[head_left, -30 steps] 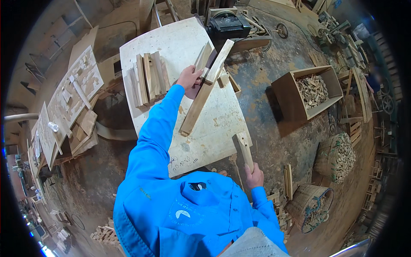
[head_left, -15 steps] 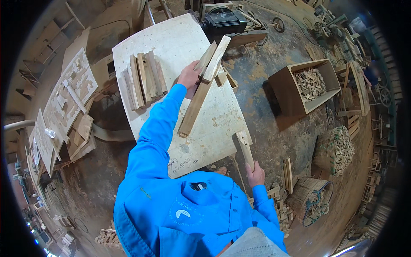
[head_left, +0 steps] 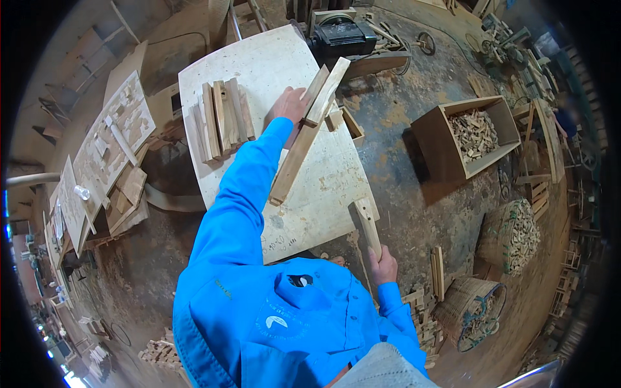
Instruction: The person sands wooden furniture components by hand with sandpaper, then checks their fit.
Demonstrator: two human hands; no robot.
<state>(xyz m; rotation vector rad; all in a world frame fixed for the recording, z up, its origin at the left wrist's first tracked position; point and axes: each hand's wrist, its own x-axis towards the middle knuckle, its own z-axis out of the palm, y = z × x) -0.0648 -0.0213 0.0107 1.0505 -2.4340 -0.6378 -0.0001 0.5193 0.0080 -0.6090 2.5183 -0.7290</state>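
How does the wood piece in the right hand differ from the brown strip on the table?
The held piece is paler than the brown strip. The held piece shows dark spots near its far end; none stand out on the brown strip. The right hand grips the held piece; the brown strip lies on the table. Both are long, narrow wood.

The workshop is rather dim, but the pale tabletop [head_left: 323, 200] and the blue shirt [head_left: 226, 310] appear bright. The right hand [head_left: 384, 264] and the wooden piece [head_left: 367, 220] in it are sharp. A dark shadow [head_left: 416, 163] lies on the floor [head_left: 401, 239] at the left side of the wooden box [head_left: 438, 150]. White glare [head_left: 74, 380] shows at the lower left rim. The fisheye lens bends the straight edges, and the corners are black. At the upper right the machinery [head_left: 515, 53] looks soft, perhaps out of focus.
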